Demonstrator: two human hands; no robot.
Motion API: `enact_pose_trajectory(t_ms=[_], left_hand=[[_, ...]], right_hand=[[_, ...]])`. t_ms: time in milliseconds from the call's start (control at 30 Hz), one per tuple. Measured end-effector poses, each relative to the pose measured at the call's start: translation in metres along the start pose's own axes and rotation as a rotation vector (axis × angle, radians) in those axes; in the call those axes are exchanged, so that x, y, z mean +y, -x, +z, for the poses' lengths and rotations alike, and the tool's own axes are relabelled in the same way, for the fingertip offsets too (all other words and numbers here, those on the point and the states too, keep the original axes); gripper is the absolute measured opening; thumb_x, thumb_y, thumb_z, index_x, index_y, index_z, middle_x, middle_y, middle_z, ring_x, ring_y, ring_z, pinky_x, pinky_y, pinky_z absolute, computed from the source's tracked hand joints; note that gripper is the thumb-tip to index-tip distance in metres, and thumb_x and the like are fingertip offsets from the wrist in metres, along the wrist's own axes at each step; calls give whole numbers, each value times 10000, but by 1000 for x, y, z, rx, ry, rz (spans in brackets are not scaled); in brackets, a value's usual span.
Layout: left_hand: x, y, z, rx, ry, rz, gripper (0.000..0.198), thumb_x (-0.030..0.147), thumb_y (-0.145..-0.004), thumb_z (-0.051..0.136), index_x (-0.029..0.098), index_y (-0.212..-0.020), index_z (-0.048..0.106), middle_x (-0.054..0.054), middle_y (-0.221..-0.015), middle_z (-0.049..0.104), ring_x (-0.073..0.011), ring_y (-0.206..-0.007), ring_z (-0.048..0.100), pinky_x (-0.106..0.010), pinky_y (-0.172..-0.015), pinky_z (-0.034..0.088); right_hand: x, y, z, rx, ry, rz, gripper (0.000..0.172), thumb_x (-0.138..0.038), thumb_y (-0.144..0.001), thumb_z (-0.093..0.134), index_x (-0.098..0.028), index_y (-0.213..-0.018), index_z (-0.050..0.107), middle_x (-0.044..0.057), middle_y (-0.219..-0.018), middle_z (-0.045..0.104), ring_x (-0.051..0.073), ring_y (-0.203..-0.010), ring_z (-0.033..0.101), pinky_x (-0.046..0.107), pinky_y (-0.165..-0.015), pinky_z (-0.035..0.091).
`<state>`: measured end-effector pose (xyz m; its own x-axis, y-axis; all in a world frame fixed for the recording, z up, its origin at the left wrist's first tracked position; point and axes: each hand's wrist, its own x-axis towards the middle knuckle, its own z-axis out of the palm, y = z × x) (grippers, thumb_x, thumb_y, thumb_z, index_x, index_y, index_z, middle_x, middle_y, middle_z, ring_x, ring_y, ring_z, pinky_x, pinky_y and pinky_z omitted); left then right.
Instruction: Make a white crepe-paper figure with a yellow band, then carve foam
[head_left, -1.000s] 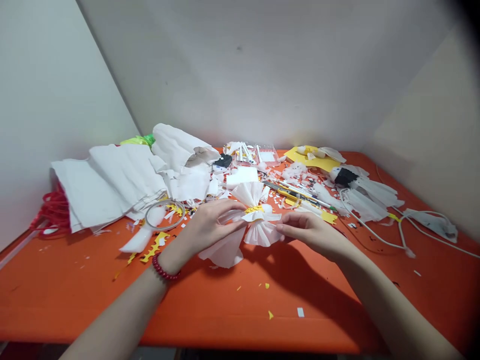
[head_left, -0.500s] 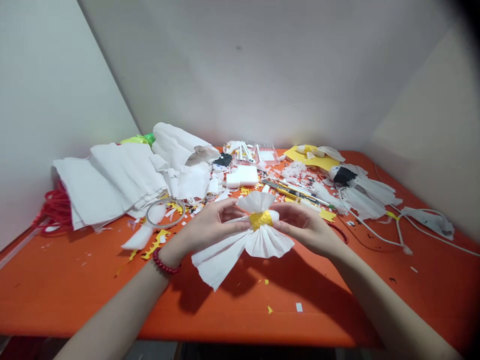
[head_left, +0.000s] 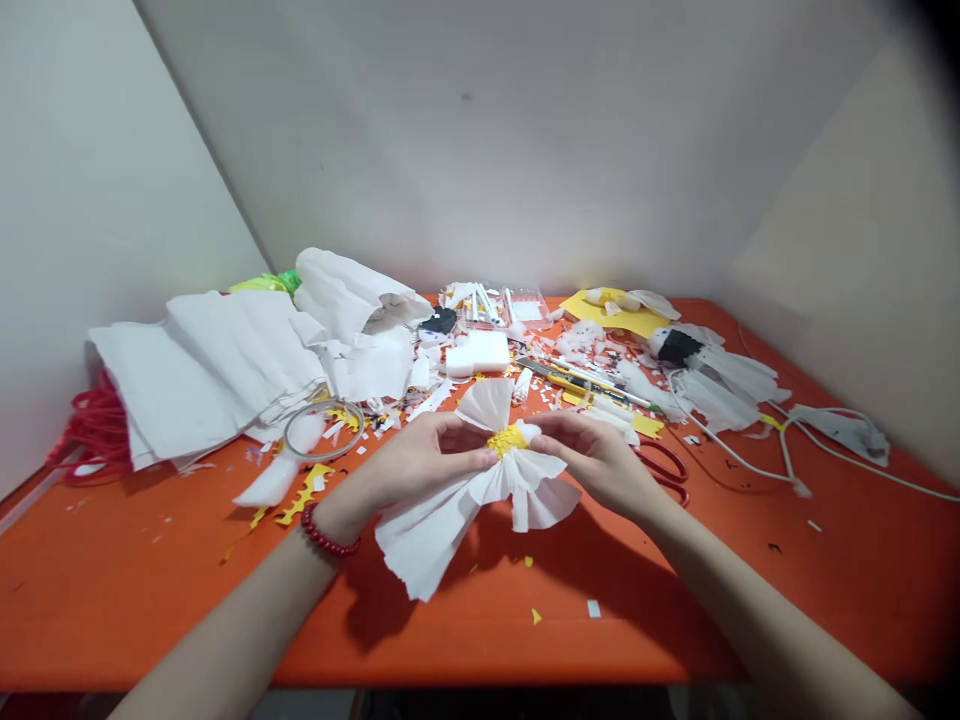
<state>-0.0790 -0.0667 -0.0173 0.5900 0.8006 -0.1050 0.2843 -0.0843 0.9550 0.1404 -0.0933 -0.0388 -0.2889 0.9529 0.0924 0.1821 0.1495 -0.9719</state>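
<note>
A white crepe-paper figure (head_left: 480, 490) with a yellow zigzag band (head_left: 507, 439) round its neck is held above the orange table (head_left: 187, 590). My left hand (head_left: 416, 462), with a red bead bracelet (head_left: 324, 535) on the wrist, pinches the figure from the left at the band. From the right, my right hand (head_left: 596, 455) pinches the same band. Pleated white paper fans out above and below the band.
White paper sheets (head_left: 217, 370) are piled at the back left beside red cord (head_left: 79, 435). A wire ring (head_left: 324, 430), yellow zigzag strips (head_left: 304, 492), red scissors (head_left: 664, 465), pens and a cutter (head_left: 577, 380), yellow paper (head_left: 611, 312), other white figures (head_left: 712, 375) and white cable (head_left: 787, 450) lie around.
Both hands lifted the paper figure off the table and closed in on its yellow band. The figure has turned, and its lower pleats now hang spread out.
</note>
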Motion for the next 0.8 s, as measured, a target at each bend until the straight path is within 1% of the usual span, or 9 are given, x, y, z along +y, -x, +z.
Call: enact_pose_trajectory(t_ms=[100,167,233,300,333,433,567,700,800], left_hand=[[3,1,-5,55,-24,-16,284,353,-755,668,218,-1005,684,-82,-1050,704,-246,-951,668,-407,-854,530],[5,2,-13,151,-49,-42,270,357,-733,693,208,-958,699,-86,-1018,715,-244,-915,680,-372,-801,555],[6,4,-21,239,-72,-52,272,375,-722,703,199,-929,709,-91,-993,722,-247,-893,686,-348,-757,567],[6,5,-29,296,-108,-53,301,397,-710,710,192,-931,711,-90,-987,724,-253,-895,684,-337,-757,564],[6,5,-32,320,-133,-58,322,411,-705,711,189,-939,710,-89,-988,724,-257,-901,681,-337,-767,560],[6,4,-35,368,-200,-132,374,453,-691,707,177,-943,710,-85,-987,724,-267,-930,670,-332,-804,541],[6,0,-32,357,-146,-238,401,473,-679,703,170,-942,708,-80,-1020,716,-254,-961,660,-291,-816,530],[5,-1,-29,336,-53,-219,417,448,-664,723,157,-962,696,-91,-1033,711,-262,-953,663,-310,-808,535],[3,0,-29,312,-23,-214,395,416,-669,730,157,-964,695,-88,-1022,714,-263,-964,659,-318,-828,527]], right_hand=[[-7,0,-16,71,22,-22,322,-432,-815,568,-196,-1028,614,40,-925,662,138,-801,621,279,-740,503],[-9,-1,-38,182,78,-42,302,-439,-821,556,-192,-981,623,33,-867,662,131,-750,622,272,-717,502],[-5,-3,-64,315,235,-52,309,-450,-829,533,-182,-948,632,38,-827,664,135,-727,620,269,-707,493],[5,-8,-91,385,461,-16,341,-455,-856,470,-175,-967,629,64,-920,671,152,-767,625,270,-697,484],[10,-11,-102,350,637,15,351,-442,-872,427,-174,-973,630,67,-924,673,155,-767,626,264,-680,479],[21,-27,-127,326,800,65,258,-340,-826,492,-157,-876,667,78,-858,684,181,-739,619,275,-675,456],[12,-55,-137,209,920,96,166,-219,-778,532,-162,-808,686,53,-832,695,161,-732,615,236,-683,438],[-2,-76,-128,130,982,93,202,-235,-813,506,-171,-893,680,48,-871,693,145,-731,611,219,-664,431],[4,-81,-117,50,1004,79,226,-268,-831,493,-190,-940,676,37,-890,690,140,-752,613,210,-670,433]])
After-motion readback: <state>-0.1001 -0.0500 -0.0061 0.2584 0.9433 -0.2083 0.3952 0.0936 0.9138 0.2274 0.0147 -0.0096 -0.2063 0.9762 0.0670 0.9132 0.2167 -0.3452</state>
